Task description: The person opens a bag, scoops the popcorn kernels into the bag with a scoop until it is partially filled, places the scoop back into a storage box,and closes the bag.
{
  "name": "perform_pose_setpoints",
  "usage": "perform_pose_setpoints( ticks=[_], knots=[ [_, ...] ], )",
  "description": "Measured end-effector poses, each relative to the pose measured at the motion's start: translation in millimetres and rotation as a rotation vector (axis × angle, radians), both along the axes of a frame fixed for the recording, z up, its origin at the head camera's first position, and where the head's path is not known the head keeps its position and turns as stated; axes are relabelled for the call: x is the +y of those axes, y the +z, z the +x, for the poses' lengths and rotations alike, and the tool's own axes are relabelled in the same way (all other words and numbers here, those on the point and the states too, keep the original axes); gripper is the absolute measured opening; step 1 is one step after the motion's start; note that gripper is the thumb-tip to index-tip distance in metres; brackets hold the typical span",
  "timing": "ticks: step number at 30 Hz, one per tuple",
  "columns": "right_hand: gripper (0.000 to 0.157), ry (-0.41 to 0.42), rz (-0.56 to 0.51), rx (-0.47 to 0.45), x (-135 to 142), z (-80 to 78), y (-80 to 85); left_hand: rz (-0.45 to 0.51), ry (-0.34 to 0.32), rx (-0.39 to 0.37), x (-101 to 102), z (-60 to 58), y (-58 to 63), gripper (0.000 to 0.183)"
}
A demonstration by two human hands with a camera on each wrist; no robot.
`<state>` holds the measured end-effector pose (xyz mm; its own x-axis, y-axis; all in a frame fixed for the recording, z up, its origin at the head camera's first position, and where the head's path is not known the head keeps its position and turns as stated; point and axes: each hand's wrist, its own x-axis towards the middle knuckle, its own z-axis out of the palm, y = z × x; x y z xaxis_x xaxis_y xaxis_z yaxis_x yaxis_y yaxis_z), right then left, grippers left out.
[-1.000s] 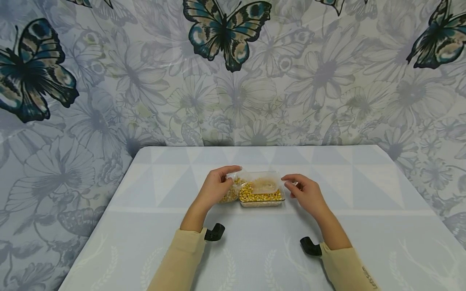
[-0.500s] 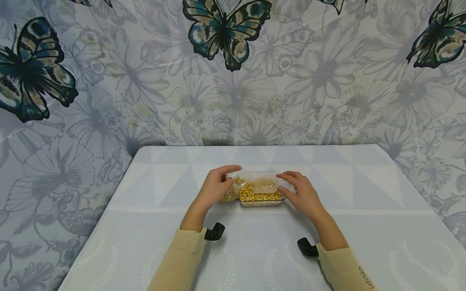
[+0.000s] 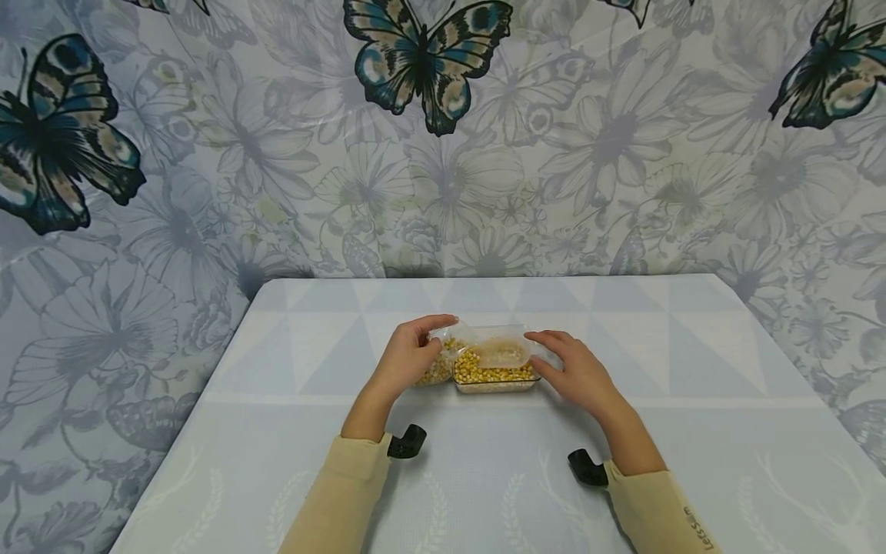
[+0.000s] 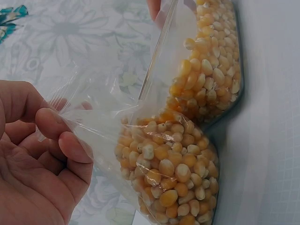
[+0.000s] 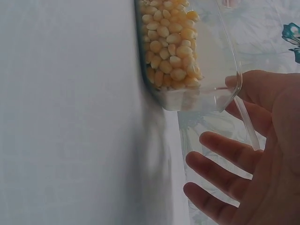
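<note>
My left hand [image 3: 408, 355] pinches the gathered top of a clear plastic bag [image 4: 101, 133] of corn kernels [image 4: 173, 180] between thumb and fingers. The bag rests against the left end of a clear rectangular container [image 3: 497, 388], which also holds yellow kernels [image 5: 168, 44]. At the container's right end is my right hand [image 3: 571, 369]. Its thumb and forefinger grip the upper corner, with a thin clear strip [image 5: 247, 123] running between them; the other fingers are spread apart. A translucent rounded panel [image 3: 501, 352] shows above the kernels in the head view.
Both things stand on a pale table [image 3: 443, 469] with a geometric pattern, toward its far edge. Behind it hangs a backdrop [image 3: 277, 192] of grey flowers and butterflies. Black wrist mounts [image 3: 408, 442] stick out beside both sleeves.
My right hand has moved left onto the container's right end, its thumb and forefinger coming to the corner. My left hand keeps its hold on the bag; the container stays in place.
</note>
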<state>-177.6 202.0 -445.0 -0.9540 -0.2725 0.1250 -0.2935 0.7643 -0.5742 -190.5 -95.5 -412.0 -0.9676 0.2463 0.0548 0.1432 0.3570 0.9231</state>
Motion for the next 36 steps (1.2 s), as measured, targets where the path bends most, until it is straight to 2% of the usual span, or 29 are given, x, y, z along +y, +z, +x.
perform_pose_setpoints(
  ticks=[5, 13, 19, 27, 36],
  knots=[
    [0.047, -0.012, -0.014, -0.012, 3, -0.9, -0.9, 0.002, -0.005, -0.008, 0, 0.6, 0.9, 0.045],
    [0.048, -0.037, -0.149, -0.078, 14, -3.9, -7.0, -0.002, -0.004, 0.002, 0, -0.2, 0.3, 0.046],
    [0.047, -0.076, -0.191, -0.113, 26, -5.6, -5.2, -0.009, 0.008, 0.009, 1, -0.7, 0.7, 0.046],
    [0.046, -0.151, -0.152, -0.064, 46, -6.6, -0.5, -0.008, 0.022, 0.0, 1, -1.4, 0.1, 0.047],
    [0.045, -0.209, -0.158, -0.031, 65, -8.9, 0.5, 0.004, 0.021, 0.002, 0, -1.2, -0.7, 0.047]
  ],
)
